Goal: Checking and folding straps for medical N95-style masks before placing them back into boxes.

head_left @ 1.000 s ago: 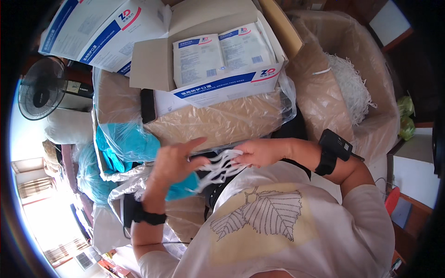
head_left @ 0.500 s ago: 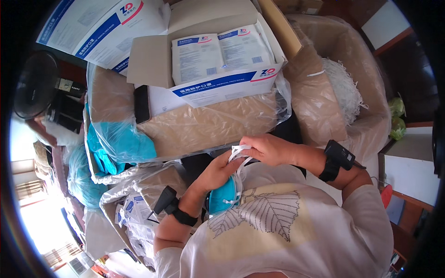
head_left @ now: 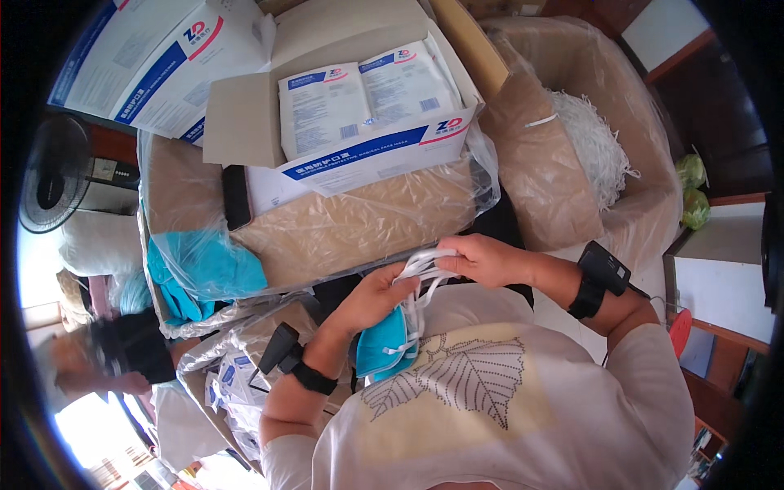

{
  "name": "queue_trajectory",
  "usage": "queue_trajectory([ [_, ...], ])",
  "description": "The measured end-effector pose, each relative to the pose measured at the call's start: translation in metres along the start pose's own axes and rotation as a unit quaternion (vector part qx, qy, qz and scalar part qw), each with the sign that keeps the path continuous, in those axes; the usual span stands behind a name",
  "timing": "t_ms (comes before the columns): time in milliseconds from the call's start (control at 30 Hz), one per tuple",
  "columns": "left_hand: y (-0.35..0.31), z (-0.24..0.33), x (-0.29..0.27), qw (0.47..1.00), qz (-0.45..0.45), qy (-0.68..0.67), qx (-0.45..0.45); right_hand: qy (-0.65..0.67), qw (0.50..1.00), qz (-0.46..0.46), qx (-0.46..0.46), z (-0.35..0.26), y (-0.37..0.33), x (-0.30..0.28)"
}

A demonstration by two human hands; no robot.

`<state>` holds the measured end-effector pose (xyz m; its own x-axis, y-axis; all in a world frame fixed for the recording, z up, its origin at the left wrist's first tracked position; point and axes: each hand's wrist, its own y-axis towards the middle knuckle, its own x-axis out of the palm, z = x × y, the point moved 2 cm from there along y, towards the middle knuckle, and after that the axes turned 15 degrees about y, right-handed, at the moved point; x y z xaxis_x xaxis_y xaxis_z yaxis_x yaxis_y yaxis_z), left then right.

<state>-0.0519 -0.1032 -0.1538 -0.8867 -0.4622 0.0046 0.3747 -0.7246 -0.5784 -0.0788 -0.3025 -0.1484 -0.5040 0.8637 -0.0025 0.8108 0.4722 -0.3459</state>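
Observation:
In front of my chest, my left hand (head_left: pixel 371 298) is closed on the white straps (head_left: pixel 423 268), thumb over them. My right hand (head_left: pixel 482 260) pinches the same looped straps a little to the right. A teal face mask (head_left: pixel 380 347) hangs below my left hand against my shirt, its straps running up to my fingers. How many masks hang there I cannot tell. Just beyond my hands stands a large plastic-lined carton (head_left: pixel 367 220) with teal masks (head_left: pixel 200 265) in its left corner.
An open white-and-blue box (head_left: pixel 380 159) of packets (head_left: pixel 322 114) rests on the carton, beside a phone-like dark object (head_left: pixel 237 198). At right, a lined carton (head_left: pixel 653 196) holds white straps (head_left: pixel 588 139). Small packets (head_left: pixel 237 376) fill a carton at lower left. Another person's blurred arm (head_left: pixel 106 382) is at far left.
The strap loops between my hands have spread into a wider bunch, and my right hand has shifted slightly right. At far left, the other person has moved nearer the lower left.

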Motion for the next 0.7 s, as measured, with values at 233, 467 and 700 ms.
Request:
queue_trajectory([
  [233,0.014,0.008,0.016,0.99,0.068,-0.102,0.069,-0.095,0.988,0.022,-0.118,0.004,0.011,0.017],
  [467,0.023,-0.011,0.019,0.997,-0.064,-0.042,-0.004,-0.099,0.993,-0.006,-0.059,-0.007,0.013,0.01],
  [700,-0.006,-0.004,-0.01,0.991,-0.017,0.129,0.002,0.105,0.988,-0.092,0.071,0.0,0.009,-0.003],
])
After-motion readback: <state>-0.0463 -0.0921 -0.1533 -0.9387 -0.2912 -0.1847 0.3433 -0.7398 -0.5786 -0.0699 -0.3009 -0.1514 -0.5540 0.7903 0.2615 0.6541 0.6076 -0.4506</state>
